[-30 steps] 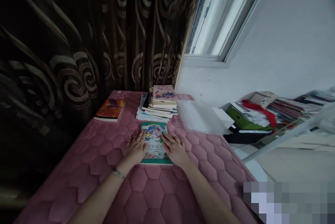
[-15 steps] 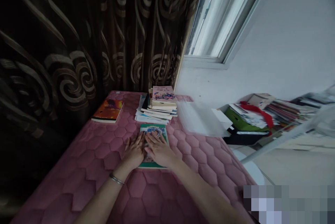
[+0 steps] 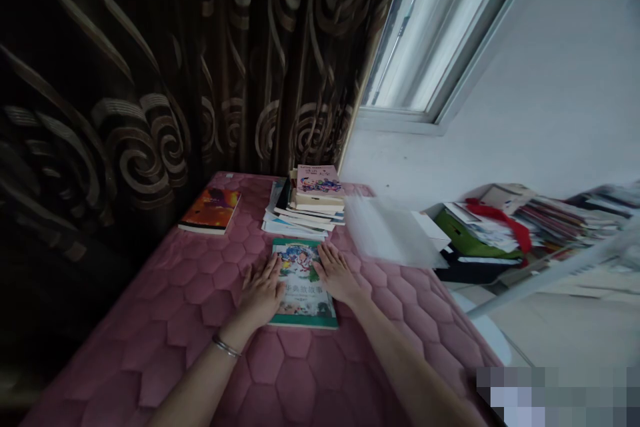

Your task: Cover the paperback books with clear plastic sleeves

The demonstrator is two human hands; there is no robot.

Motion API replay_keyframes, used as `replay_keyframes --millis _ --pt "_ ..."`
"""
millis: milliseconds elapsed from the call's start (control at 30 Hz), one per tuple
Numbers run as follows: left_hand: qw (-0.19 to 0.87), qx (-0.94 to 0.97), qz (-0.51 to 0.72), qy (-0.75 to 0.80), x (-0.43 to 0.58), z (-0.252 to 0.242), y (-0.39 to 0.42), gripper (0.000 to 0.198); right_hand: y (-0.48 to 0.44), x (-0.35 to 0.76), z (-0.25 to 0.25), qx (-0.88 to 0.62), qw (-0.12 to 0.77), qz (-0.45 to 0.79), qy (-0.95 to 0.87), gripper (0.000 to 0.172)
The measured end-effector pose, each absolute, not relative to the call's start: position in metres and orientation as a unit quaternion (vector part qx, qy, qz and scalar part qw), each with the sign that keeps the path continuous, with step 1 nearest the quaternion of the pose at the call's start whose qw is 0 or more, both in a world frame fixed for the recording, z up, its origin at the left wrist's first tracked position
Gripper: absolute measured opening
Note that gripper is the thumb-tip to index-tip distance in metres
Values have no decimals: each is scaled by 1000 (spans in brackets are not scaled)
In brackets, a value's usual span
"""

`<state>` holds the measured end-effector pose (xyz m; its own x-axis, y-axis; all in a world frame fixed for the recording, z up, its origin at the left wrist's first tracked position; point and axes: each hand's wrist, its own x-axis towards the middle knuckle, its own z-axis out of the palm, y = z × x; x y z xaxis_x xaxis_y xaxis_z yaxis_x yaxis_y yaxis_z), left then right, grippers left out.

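**Both hands flat beside the green picture book**

The green picture book (image 3: 301, 284) lies face up in the middle of the pink quilted surface (image 3: 200, 294), just in front of the stack of books (image 3: 307, 204) at the far edge. The left hand (image 3: 261, 292) rests on its left edge and the right hand (image 3: 338, 274) on its right edge, all fingers spread flat and gripping nothing. By the look of it, the book is being pressed or squared in place. Lifting it from here would need fingertips curled under an edge.

Half a second ago the right hand lay across the cover close to the left. It has since slid out to the right, baring the cover picture. An orange book (image 3: 211, 208) sits at the far left corner.
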<state>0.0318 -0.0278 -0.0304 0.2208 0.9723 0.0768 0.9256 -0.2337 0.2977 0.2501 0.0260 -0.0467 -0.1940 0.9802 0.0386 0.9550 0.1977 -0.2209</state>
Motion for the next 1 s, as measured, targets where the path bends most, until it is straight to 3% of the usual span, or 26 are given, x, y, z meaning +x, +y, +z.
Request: replay_keyframes --millis 233,367,567,1000 --pt "58 771 117 623 41 -17 -34 52 -10 266 -62 -591 114 43 -797 57" --pt "88 853 90 506 77 -16 -68 49 -13 269 -60 -583 130 50 -800 58" --pt "100 880 90 456 106 -34 -105 71 -18 273 -56 -553 129 61 -821 58" --pt "74 888 105 441 99 -43 -105 65 38 263 -21 -644 41 26 -764 48"
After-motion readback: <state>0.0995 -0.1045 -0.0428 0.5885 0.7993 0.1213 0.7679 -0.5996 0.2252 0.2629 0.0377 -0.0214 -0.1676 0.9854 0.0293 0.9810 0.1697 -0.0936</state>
